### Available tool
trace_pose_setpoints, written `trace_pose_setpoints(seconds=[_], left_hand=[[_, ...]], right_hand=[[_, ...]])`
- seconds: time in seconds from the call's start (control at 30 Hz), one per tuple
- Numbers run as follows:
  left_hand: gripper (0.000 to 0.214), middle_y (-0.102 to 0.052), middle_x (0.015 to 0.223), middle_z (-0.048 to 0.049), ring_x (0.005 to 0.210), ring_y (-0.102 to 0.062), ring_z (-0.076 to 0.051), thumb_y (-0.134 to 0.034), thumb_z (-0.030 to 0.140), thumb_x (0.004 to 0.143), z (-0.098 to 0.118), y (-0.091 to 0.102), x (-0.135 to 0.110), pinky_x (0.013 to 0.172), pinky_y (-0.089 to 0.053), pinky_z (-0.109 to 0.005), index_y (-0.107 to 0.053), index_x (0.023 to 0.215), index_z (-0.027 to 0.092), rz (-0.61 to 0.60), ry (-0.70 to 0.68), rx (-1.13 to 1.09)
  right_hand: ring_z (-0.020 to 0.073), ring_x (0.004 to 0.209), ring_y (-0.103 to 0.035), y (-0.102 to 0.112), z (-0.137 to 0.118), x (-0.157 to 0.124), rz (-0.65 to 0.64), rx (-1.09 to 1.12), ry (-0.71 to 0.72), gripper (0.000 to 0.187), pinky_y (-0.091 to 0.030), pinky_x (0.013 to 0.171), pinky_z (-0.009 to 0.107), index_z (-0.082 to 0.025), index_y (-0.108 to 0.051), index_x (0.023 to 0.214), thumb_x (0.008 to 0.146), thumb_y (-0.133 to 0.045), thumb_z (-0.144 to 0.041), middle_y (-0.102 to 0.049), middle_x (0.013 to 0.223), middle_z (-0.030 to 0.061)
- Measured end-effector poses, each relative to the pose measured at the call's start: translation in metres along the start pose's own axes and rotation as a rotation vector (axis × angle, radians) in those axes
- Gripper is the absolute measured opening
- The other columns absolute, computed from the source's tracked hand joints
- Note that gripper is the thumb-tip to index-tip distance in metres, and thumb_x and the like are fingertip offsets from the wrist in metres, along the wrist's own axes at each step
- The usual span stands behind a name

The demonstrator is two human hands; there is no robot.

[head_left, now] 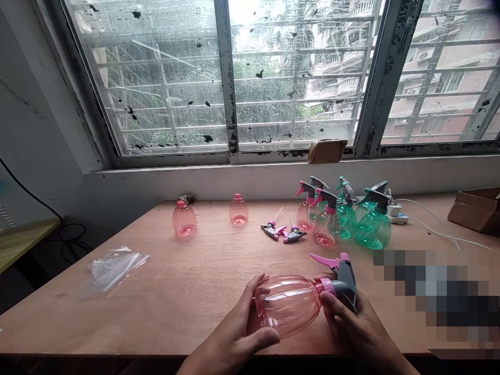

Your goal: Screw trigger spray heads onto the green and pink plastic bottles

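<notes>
A pink transparent spray bottle [291, 304] lies on its side near the front edge of the wooden table [187, 281]. My left hand [240, 328] cups the bottle's base, fingers curled round it. My right hand [351, 325] grips the neck, at the pink collar under the grey and pink trigger head [341, 273]. Both hands hold the same bottle, just above the table top.
Two capless pink bottles [184, 219] [238, 210] stand at the back. Two loose trigger heads [283, 232] lie beside a cluster of assembled pink and green bottles [347, 219]. A plastic bag [111, 268] lies left. A cardboard box [474, 208] and white cable sit right.
</notes>
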State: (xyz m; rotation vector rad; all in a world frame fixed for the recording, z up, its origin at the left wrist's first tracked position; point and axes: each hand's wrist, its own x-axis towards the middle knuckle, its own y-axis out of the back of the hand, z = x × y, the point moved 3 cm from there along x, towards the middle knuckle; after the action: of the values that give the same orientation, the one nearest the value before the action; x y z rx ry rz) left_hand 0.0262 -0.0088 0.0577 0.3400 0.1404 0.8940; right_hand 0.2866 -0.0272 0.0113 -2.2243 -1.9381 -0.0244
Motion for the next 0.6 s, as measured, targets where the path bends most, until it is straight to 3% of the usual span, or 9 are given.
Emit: trace_pose_setpoints(seconds=[0.1, 0.17, 0.27, 0.4, 0.5, 0.6], left_hand=[[0.076, -0.021, 0.171, -0.0078, 0.157, -0.019, -0.03, -0.056, 0.054, 0.1, -0.0004, 0.0011, -0.0003, 0.129, -0.013, -0.052, -0.019, 0.161, 0.028, 0.003, -0.008, -0.005], [0.072, -0.022, 0.171, -0.0074, 0.157, -0.02, -0.03, -0.053, 0.054, 0.101, -0.0012, 0.0016, 0.0, 0.129, -0.012, -0.052, -0.021, 0.161, 0.029, 0.022, -0.008, -0.002], [0.074, -0.025, 0.17, -0.0062, 0.156, -0.023, -0.03, -0.062, 0.048, 0.099, -0.001, 0.0006, 0.0006, 0.129, -0.015, -0.052, -0.024, 0.16, 0.032, 0.021, -0.011, -0.047], [0.098, -0.026, 0.17, -0.0056, 0.155, -0.025, -0.031, -0.083, 0.031, 0.084, 0.0006, -0.0012, 0.001, 0.129, -0.015, -0.049, -0.021, 0.16, 0.033, 0.02, 0.016, -0.044], [0.107, -0.025, 0.17, -0.0057, 0.155, -0.024, -0.031, -0.087, 0.025, 0.078, 0.0023, -0.0016, 0.0002, 0.129, -0.016, -0.047, -0.02, 0.16, 0.033, 0.03, 0.024, 0.002], [0.105, -0.025, 0.17, -0.0053, 0.155, -0.023, -0.032, -0.086, 0.029, 0.08, 0.0026, -0.0012, -0.001, 0.129, -0.014, -0.049, -0.019, 0.16, 0.033, 0.018, 0.03, 0.011]], right_hand=[[0.0125, 0.048, -0.045, -0.0011, -0.0022, -0.0008, 0.004, -0.005, 0.003, 0.041, -0.037, 0.046, 0.024, -0.019, -0.065, 0.101, 0.085, -0.076, -0.055, -0.055, 0.058, -0.0061], [0.0124, 0.049, -0.045, -0.0011, -0.0029, -0.0015, 0.01, -0.002, 0.001, 0.038, -0.037, 0.046, 0.024, -0.019, -0.065, 0.097, 0.086, -0.077, -0.054, -0.056, 0.058, -0.0057], [0.0127, 0.049, -0.046, -0.0008, -0.0022, -0.0017, 0.015, 0.024, -0.006, 0.038, -0.038, 0.046, 0.025, -0.02, -0.066, 0.101, 0.085, -0.078, -0.052, -0.056, 0.059, -0.0056], [0.0129, 0.049, -0.046, -0.0003, -0.0003, -0.0006, 0.014, 0.04, -0.014, 0.046, -0.038, 0.046, 0.025, -0.02, -0.063, 0.113, 0.085, -0.077, -0.054, -0.057, 0.061, -0.0059], [0.0121, 0.048, -0.045, 0.0, -0.0007, -0.0003, 0.006, 0.002, 0.01, 0.043, -0.036, 0.045, 0.024, -0.019, -0.064, 0.11, 0.087, -0.076, -0.054, -0.055, 0.057, -0.0064], [0.0117, 0.048, -0.046, 0.0004, -0.0017, -0.0008, 0.019, 0.0, 0.016, 0.041, -0.036, 0.045, 0.024, -0.02, -0.066, 0.107, 0.086, -0.077, -0.053, -0.057, 0.059, -0.0059]])
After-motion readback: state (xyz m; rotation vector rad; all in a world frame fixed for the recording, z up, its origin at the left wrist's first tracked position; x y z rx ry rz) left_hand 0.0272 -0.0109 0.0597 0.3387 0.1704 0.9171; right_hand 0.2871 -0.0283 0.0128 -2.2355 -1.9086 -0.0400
